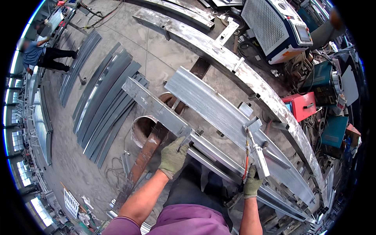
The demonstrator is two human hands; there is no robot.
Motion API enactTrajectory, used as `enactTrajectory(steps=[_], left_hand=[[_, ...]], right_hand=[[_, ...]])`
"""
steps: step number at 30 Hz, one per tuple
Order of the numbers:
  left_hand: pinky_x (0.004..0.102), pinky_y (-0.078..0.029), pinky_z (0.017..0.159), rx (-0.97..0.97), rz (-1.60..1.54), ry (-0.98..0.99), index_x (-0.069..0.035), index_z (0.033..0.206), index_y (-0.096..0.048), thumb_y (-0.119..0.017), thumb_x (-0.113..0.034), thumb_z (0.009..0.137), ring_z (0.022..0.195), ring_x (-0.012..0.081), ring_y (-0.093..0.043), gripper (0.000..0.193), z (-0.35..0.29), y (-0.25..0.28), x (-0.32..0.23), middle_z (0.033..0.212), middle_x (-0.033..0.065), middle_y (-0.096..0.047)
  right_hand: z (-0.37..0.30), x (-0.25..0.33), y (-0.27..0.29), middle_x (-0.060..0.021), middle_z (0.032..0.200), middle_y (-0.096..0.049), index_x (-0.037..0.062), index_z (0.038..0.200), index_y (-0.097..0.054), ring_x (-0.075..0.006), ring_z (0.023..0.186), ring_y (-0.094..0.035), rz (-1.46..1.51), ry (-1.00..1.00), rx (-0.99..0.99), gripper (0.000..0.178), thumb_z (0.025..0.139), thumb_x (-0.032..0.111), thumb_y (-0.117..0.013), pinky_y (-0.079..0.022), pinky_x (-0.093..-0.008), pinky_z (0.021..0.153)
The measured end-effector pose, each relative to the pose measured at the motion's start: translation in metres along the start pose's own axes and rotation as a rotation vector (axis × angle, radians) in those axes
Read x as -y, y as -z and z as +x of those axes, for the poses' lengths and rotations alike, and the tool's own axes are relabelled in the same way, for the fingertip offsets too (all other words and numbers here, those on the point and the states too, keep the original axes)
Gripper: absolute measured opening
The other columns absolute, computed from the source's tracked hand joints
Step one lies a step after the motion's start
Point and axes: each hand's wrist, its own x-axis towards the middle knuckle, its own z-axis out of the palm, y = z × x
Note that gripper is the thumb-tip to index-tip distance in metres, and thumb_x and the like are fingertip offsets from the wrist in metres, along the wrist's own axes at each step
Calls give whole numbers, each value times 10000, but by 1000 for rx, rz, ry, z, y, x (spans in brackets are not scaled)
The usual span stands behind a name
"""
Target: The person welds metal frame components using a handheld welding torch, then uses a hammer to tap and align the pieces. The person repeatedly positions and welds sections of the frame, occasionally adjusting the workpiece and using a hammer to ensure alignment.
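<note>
My left hand (173, 157), in a green work glove, is closed at the near end of a flat grey steel bar. Its fingers grip a small grey metal piece (186, 138) there, partly hidden by the glove. The long steel bar (153, 105) slants away to the far left. My right hand (252, 183), gloved alike, is wrapped round the lower end of a silver gun-like tool (259, 158) with a slim nozzle pointing away from me. A red-orange hose (246, 156) runs along the tool. Beneath it lies a wide galvanised steel channel (211, 103).
A rusty beam (143, 162) and a round pipe (143, 131) support the work. Curved grey profiles (107, 98) lie on the floor to the left. A long curved steel beam (219, 51) crosses behind. A white-and-blue machine (270, 33) and a red box (302, 106) stand right. Another person (47, 56) works far left.
</note>
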Motion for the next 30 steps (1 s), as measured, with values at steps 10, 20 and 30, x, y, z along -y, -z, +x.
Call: enactTrajectory(steps=[10, 20, 30], left_hand=[[474, -572, 1014, 52, -28, 11, 9, 1325, -724, -679, -293, 1057, 1174, 429, -727, 406, 8, 7, -2, 1244, 252, -757], [482, -570, 1009, 28, -58, 1, 5, 1329, -728, -660, -300, 1055, 1172, 431, -725, 416, 9, 5, 8, 1247, 259, -752], [504, -557, 1006, -54, 127, -133, 9, 1315, -722, -660, -292, 1046, 1160, 437, -715, 408, 2, -8, 12, 1250, 259, -750]], right_hand=[[2, -5, 1, -107, 1202, -740, -33, 1338, -674, -199, 1074, -696, -53, 18, -9, 334, 1079, 175, -712, -556, -358, 944], [1, -10, -1, -118, 1198, -767, -43, 1330, -695, -212, 1099, -717, -52, 35, -28, 332, 1087, 183, -705, -553, -372, 976], [5, -7, 7, -81, 1093, -748, -19, 1258, -721, -177, 989, -684, -52, -224, 74, 290, 1075, 205, -738, -559, -364, 910]])
